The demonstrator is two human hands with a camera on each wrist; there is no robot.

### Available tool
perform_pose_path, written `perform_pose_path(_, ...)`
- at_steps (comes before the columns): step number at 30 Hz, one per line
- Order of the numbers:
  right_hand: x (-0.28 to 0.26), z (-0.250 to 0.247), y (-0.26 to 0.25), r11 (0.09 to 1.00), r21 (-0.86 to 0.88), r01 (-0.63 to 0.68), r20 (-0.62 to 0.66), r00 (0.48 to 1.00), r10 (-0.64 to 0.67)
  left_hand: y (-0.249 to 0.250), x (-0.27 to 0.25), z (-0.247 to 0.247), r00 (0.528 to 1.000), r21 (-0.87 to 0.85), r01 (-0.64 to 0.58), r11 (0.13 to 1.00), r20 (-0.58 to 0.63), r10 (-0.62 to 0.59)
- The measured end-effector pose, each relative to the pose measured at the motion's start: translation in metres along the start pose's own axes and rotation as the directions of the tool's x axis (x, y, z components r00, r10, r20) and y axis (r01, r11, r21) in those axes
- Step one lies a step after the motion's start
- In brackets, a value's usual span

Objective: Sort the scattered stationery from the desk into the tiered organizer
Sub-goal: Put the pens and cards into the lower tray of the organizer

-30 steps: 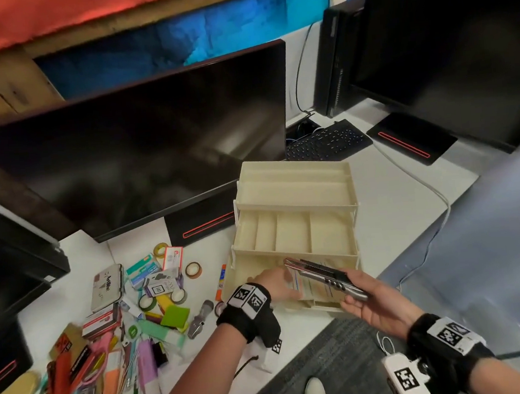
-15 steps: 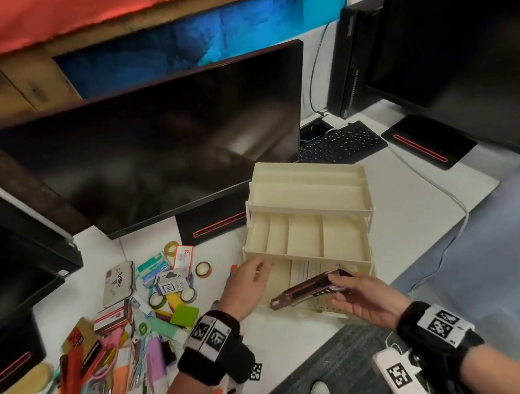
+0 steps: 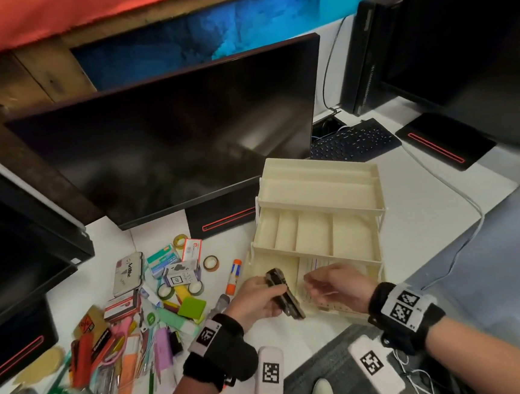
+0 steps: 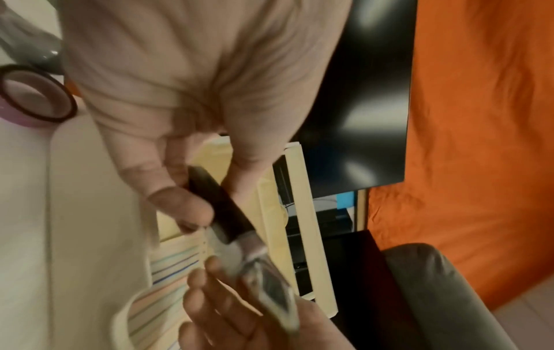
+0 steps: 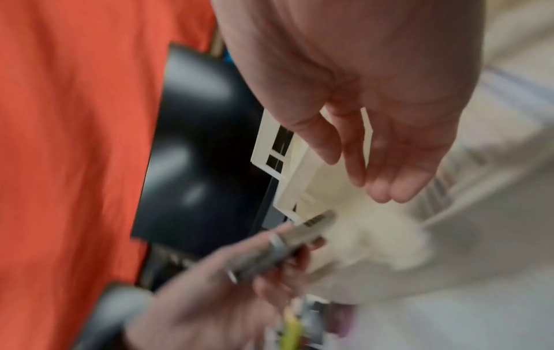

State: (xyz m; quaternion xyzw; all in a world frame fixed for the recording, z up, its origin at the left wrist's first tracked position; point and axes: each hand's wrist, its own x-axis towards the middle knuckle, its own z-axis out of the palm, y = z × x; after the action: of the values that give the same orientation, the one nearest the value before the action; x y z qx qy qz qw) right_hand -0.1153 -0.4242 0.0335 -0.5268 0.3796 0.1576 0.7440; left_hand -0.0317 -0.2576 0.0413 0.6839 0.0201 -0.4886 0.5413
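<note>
A cream three-tier organizer (image 3: 314, 189) stands on the white desk. A striped paper pad (image 3: 313, 264) lies in its bottom tier. My left hand (image 3: 268, 290) grips a dark utility knife (image 3: 288, 299) just over the left front of that tier. In the left wrist view the thumb and fingers wrap the knife (image 4: 223, 208), with the organizer (image 4: 302, 213) behind. My right hand (image 3: 319, 282) hovers open over the bottom tier, right of the knife, holding nothing. The right wrist view shows its relaxed fingers (image 5: 353, 165) above the organizer (image 5: 270, 146) and the blurred knife (image 5: 299, 239).
Several stationery items (image 3: 137, 317) lie heaped at the left of the desk, with a glue stick (image 3: 234, 276) and a tape roll (image 3: 210, 263) nearer the organizer. A large monitor (image 3: 168, 135) stands behind, a keyboard (image 3: 354, 140) and a white cable (image 3: 460, 198) to the right.
The knife has passed from my right hand to my left hand. It has swung from lying across the bottom tier to pointing front to back. My right hand let go and opened.
</note>
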Motion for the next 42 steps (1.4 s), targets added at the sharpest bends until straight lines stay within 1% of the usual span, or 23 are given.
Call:
perform_pose_path(1, 0.000, -0.005, 0.001, 0.985, -0.161, 0.056, -0.052, 0.997, -0.065, 0.002, 0.002, 0.002, 1.000, -0.032, 0.004, 0.999, -0.030, -0.005)
perform_pose_path(2, 0.002, -0.010, 0.002, 0.936, -0.339, 0.089, -0.090, 0.988, -0.127, 0.004, 0.006, 0.005, 0.998, -0.067, 0.003, 0.998, -0.056, -0.007)
perform_pose_path(4, 0.004, -0.015, 0.002, 0.779, -0.618, 0.110, -0.060, 0.981, -0.186, 0.006, 0.022, 0.012, 0.996, -0.136, -0.005, 0.991, -0.091, -0.008)
perform_pose_path(6, 0.005, -0.013, 0.000, 0.620, -0.778, 0.096, 0.009, 0.990, -0.142, 0.011, 0.037, 0.023, 0.994, -0.200, 0.006, 0.980, -0.109, -0.028)
perform_pose_path(8, 0.003, -0.012, -0.001, 0.476, -0.877, 0.068, 0.038, 0.997, -0.073, 0.018, 0.048, 0.035, 0.992, -0.332, 0.036, 0.943, -0.104, -0.075)
perform_pose_path(10, 0.002, -0.012, -0.002, 0.396, -0.917, 0.057, 0.051, 0.998, -0.026, 0.022, 0.058, 0.042, 0.990, -0.399, 0.045, 0.916, -0.105, -0.095)
perform_pose_path(13, 0.004, -0.014, 0.001, 0.381, -0.923, 0.058, 0.072, 0.997, 0.024, 0.018, 0.080, 0.043, 0.986, -0.375, 0.021, 0.927, -0.148, -0.083)
perform_pose_path(17, 0.007, -0.018, 0.006, 0.395, -0.918, 0.042, 0.069, 0.996, 0.056, 0.016, 0.084, 0.043, 0.989, -0.407, 0.000, 0.913, -0.135, -0.060)
perform_pose_path(19, 0.006, -0.019, 0.006, 0.381, -0.924, 0.036, 0.070, 0.995, 0.074, 0.014, 0.085, 0.039, 0.992, -0.362, -0.020, 0.932, -0.126, -0.027)
perform_pose_path(21, 0.004, -0.020, 0.006, 0.358, -0.933, 0.035, 0.074, 0.993, 0.096, 0.011, 0.086, 0.035, 0.992, -0.225, -0.004, 0.974, -0.123, -0.024)
perform_pose_path(22, 0.003, -0.020, 0.007, 0.349, -0.937, 0.033, 0.073, 0.992, 0.102, 0.010, 0.085, 0.032, 0.991, -0.073, 0.010, 0.997, -0.132, -0.019)
perform_pose_path(23, 0.003, -0.020, 0.006, 0.338, -0.941, 0.033, 0.071, 0.992, 0.100, 0.009, 0.083, 0.031, 0.991, 0.135, 0.022, 0.991, -0.136, -0.003)
perform_pose_path(24, 0.003, -0.019, 0.007, 0.326, -0.945, 0.032, 0.066, 0.993, 0.095, 0.009, 0.079, 0.031, 0.991, 0.353, 0.015, 0.936, -0.132, 0.034)
perform_pose_path(25, 0.003, -0.018, 0.007, 0.318, -0.948, 0.029, 0.061, 0.994, 0.090, 0.009, 0.075, 0.032, 0.989, 0.548, -0.023, 0.836, -0.111, 0.100)
perform_pose_path(27, 0.003, -0.015, 0.009, 0.300, -0.954, 0.003, 0.040, 0.993, 0.115, 0.010, 0.069, 0.037, 0.985, 0.785, -0.117, 0.609, 0.014, 0.172)
perform_pose_path(29, 0.003, -0.012, 0.011, 0.287, -0.957, -0.037, 0.013, 0.985, 0.171, 0.011, 0.065, 0.045, 0.988, 0.902, -0.153, 0.404, 0.130, 0.084)
perform_pose_path(30, 0.003, -0.012, 0.011, 0.298, -0.953, -0.058, -0.002, 0.983, 0.184, 0.013, 0.065, 0.047, 0.989, 0.935, -0.141, 0.324, 0.144, 0.016)
perform_pose_path(31, 0.003, -0.013, 0.011, 0.324, -0.944, -0.061, 0.000, 0.982, 0.186, 0.011, 0.068, 0.047, 0.991, 0.957, -0.121, 0.262, 0.133, -0.030)
perform_pose_path(33, 0.001, -0.018, 0.012, 0.355, -0.931, -0.085, -0.008, 0.977, 0.212, 0.006, 0.078, 0.044, 0.995, 0.976, -0.078, 0.203, 0.090, -0.052)
perform_pose_path(37, -0.016, -0.017, 0.008, 0.311, -0.948, -0.060, 0.009, 0.976, 0.216, 0.002, 0.087, 0.044, 0.998, 0.971, -0.027, 0.237, 0.040, -0.046)
perform_pose_path(39, -0.023, -0.014, 0.004, 0.332, -0.940, -0.081, -0.015, 0.980, 0.198, 0.002, 0.083, 0.046, 1.000, 0.966, -0.015, 0.260, 0.014, 0.006)
perform_pose_path(41, -0.021, -0.015, 0.005, 0.353, -0.930, -0.104, -0.062, 0.990, 0.127, 0.002, 0.082, 0.048, 0.996, 0.946, -0.004, 0.324, -0.024, 0.082)
perform_pose_path(42, -0.018, -0.015, 0.005, 0.364, -0.926, -0.100, -0.079, 0.994, 0.072, 0.003, 0.082, 0.049, 0.996, 0.925, 0.005, 0.379, -0.041, 0.085)
